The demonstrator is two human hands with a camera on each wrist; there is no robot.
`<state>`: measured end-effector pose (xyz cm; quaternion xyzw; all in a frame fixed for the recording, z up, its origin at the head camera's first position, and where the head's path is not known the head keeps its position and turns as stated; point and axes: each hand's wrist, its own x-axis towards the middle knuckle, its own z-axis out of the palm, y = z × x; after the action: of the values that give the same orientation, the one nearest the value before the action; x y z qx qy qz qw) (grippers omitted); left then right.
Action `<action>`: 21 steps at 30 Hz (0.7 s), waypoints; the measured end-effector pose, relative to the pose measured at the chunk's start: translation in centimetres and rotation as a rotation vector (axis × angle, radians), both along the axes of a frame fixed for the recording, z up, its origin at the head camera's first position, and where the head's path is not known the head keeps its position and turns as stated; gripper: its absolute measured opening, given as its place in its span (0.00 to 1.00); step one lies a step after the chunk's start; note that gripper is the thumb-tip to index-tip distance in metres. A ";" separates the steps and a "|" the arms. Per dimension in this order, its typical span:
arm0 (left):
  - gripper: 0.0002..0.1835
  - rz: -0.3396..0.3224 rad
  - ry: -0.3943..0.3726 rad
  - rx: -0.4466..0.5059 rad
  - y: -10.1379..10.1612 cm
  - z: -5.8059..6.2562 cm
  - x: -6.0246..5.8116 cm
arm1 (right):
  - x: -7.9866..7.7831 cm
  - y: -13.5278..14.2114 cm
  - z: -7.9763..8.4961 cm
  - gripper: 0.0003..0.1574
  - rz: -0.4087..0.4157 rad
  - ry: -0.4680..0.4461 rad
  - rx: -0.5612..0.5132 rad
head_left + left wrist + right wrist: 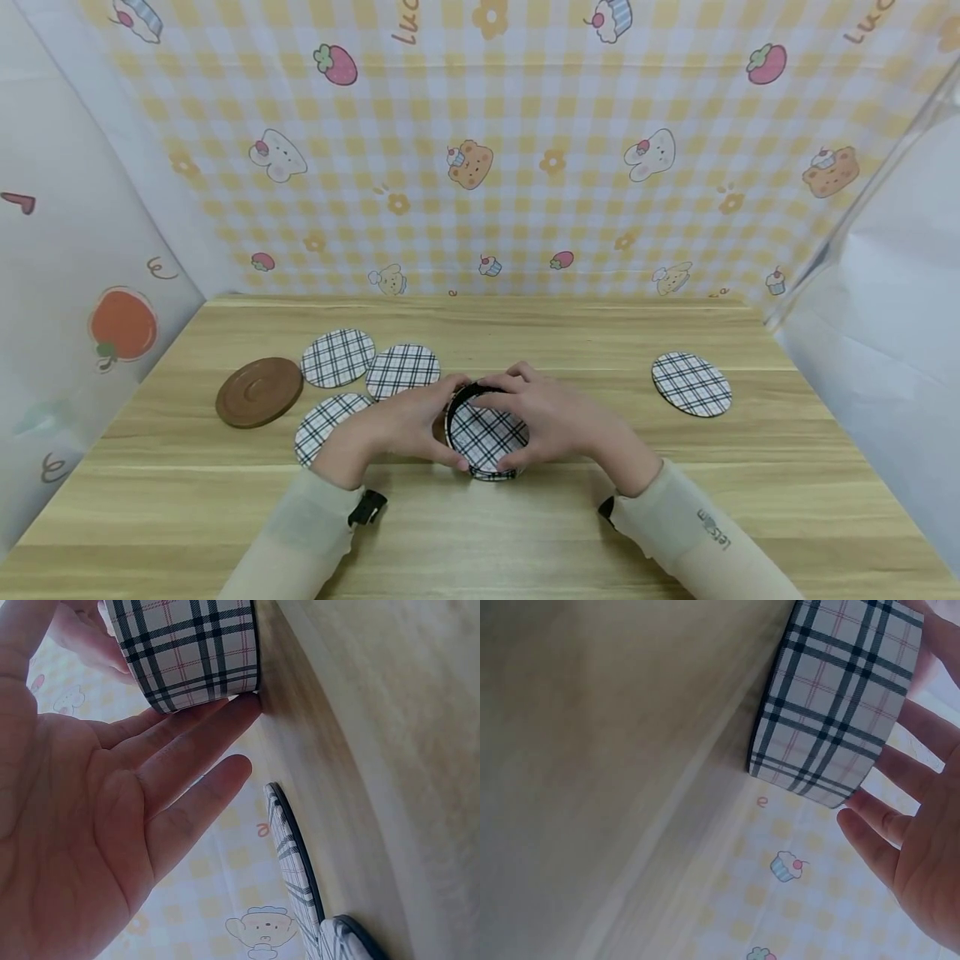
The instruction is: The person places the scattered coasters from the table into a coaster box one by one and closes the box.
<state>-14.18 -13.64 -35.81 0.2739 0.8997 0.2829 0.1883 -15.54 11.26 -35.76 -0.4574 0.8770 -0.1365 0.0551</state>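
Observation:
In the middle of the table stands a round plaid coaster holder (454, 405) with a black inner wall; its checked outer side (191, 656) fills the top of the left wrist view. A plaid coaster (486, 437) lies within its rim. My left hand (405, 423) grips the holder's left side, thumb at the front and fingers round the back. From the right, my right hand (557, 421) reaches over the rim, thumb and forefinger spread across the coaster's edges. Its other fingers (870, 829) are beside the holder's outer wall.
Left of the hands lie several plaid coasters (337, 358), one partly under my left forearm in the head view. A brown round wooden lid (259, 392) sits farther left. Another plaid coaster (692, 384) lies on the right. A checked cloth (525, 200) hangs behind the table.

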 end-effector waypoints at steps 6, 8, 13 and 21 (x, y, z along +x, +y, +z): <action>0.58 -0.006 -0.003 0.025 0.0 -0.2 -0.1 | 0.0 0.8 0.3 0.51 -0.011 -0.021 -0.046; 0.58 -0.004 -0.003 0.022 0.0 -0.1 -0.1 | 0.0 1.3 0.4 0.51 -0.020 -0.026 -0.046; 0.59 0.006 0.002 -0.002 0.1 0.0 0.0 | -0.1 2.6 0.5 0.50 -0.049 -0.039 -0.040; 0.60 0.037 -0.005 -0.031 0.2 0.0 0.2 | -0.1 5.0 0.5 0.49 -0.088 -0.011 -0.026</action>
<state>-14.03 -13.44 -35.78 0.2537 0.9084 0.2728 0.1896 -15.65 16.26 -35.21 -0.4181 0.8942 -0.1526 0.0480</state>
